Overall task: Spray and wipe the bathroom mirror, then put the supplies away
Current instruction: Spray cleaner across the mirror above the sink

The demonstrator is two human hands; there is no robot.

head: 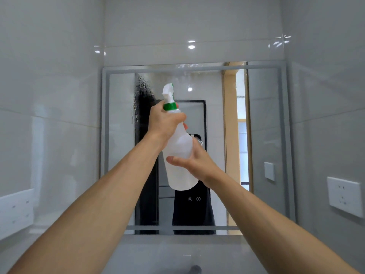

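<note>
Spraying was under way: left hand (164, 121) gripped the bottle (178, 155) neck, right hand (194, 159) cupped its body, and the mirror (213, 91) ahead, partly wet, next needed more spray rightward.

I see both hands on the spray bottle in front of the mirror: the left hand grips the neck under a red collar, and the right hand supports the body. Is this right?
Not quite: the collar is green, not red, as the head view shows. The rest holds: the left hand grips the neck of the spray bottle in front of the mirror, and the right hand supports the body.
</note>
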